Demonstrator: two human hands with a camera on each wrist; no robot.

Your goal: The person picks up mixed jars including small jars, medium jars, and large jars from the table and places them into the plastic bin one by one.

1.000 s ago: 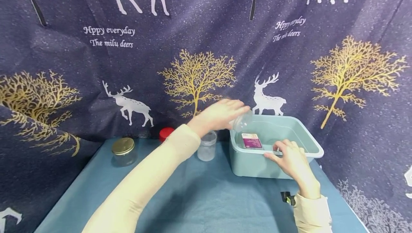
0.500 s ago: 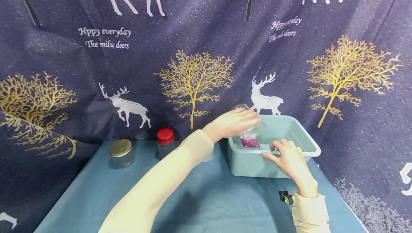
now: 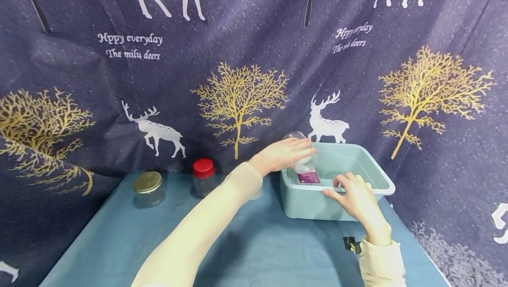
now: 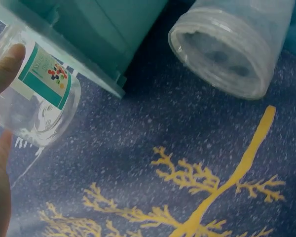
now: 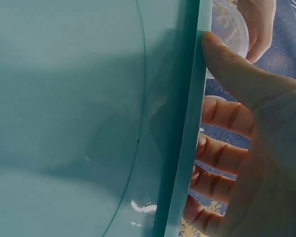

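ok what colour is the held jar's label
Label: teal and white, multicoloured spots; clearest in left wrist view.

The left hand partly hides its jar.

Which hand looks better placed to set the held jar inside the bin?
Probably the left. The left hand grips the jar at the left end of the bin, while the right hand is occupied holding the near rim and would likely need to let go first.
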